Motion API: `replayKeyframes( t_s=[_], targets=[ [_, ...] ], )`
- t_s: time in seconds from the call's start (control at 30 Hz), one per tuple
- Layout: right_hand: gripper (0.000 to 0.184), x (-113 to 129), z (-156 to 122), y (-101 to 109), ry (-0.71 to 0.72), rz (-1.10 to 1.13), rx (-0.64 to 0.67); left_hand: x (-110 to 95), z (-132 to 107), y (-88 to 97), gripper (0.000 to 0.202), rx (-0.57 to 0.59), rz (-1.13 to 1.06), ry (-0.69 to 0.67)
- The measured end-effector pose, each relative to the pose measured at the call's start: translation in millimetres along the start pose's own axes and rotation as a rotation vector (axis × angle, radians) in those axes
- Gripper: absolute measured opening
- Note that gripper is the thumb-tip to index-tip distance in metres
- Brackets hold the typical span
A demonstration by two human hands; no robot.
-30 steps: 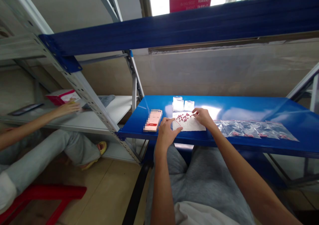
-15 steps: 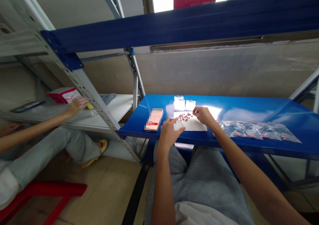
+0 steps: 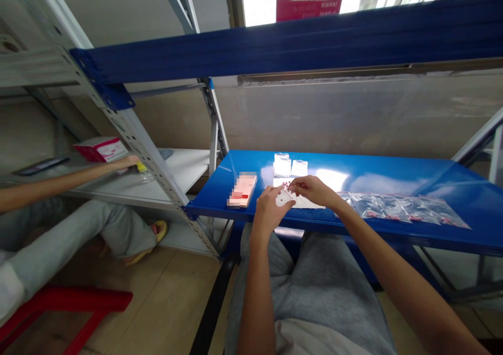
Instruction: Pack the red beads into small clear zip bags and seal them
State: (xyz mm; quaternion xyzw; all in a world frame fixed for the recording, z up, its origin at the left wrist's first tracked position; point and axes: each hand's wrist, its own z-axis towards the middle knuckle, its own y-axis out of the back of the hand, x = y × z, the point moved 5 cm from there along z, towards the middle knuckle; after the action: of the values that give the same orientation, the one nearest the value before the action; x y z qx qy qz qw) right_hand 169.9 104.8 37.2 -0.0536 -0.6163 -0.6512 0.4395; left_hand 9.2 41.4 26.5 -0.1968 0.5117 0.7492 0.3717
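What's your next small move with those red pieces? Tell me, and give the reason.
Probably ease the red pieces nearest your right hand into the small clear bag that your left hand seems to steady on the white sheet. Your right fingers sit right over them, and the flat clear bags on the blue shelf already hold red pieces.

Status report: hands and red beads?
Right hand pinched at red beads; left hand at white sheet edge; phone left of sheet.
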Motion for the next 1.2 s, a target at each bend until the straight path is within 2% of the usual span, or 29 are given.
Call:
replayKeyframes(
  t_s=[0.13, 0.23, 0.33, 0.5, 0.67, 0.73, 0.87, 1.0, 1.07, 1.2],
  targets=[
    [0.017, -43, 10, 11, -0.181, -0.248, -0.158, 4, -1, 0.9, 0.045, -0.022, 0.014, 0.003],
    [0.018, -66, 15, 5, -0.288, -0.362, -0.161, 5, -1, 1.1, 0.046, -0.026, 0.021, 0.004],
    [0.019, -74, 17, -4, -0.311, -0.416, -0.134, 6, -1, 1.2, 0.047, -0.026, 0.033, 0.013],
    [0.022, -73, 17, -9, -0.342, -0.447, -0.128, 7, -1, 2.2, 0.047, -0.023, 0.05, 0.027],
    [0.017, -64, 17, 0, -0.299, -0.367, -0.154, 7, -2, 1.6, 0.046, -0.025, 0.036, 0.022],
    [0.016, -51, 15, 3, -0.208, -0.245, -0.13, 7, -2, 0.3, 0.046, -0.021, 0.028, 0.017],
    [0.02, -13, 5, -1, -0.009, 0.08, 0.044, 4, -2, -1.7, 0.046, -0.017, 0.019, 0.011],
    [0.026, 10, -1, -5, 0.063, 0.148, 0.135, 1, -2, -2.3, 0.044, -0.006, -0.003, -0.004],
    [0.023, 7, 1, -3, 0.053, 0.088, 0.109, 1, -2, -1.9, 0.044, -0.006, -0.004, -0.005],
    [0.018, -22, 9, 5, -0.09, -0.179, -0.08, 3, -2, -1.0, 0.046, -0.008, 0.006, -0.005]
  ],
)
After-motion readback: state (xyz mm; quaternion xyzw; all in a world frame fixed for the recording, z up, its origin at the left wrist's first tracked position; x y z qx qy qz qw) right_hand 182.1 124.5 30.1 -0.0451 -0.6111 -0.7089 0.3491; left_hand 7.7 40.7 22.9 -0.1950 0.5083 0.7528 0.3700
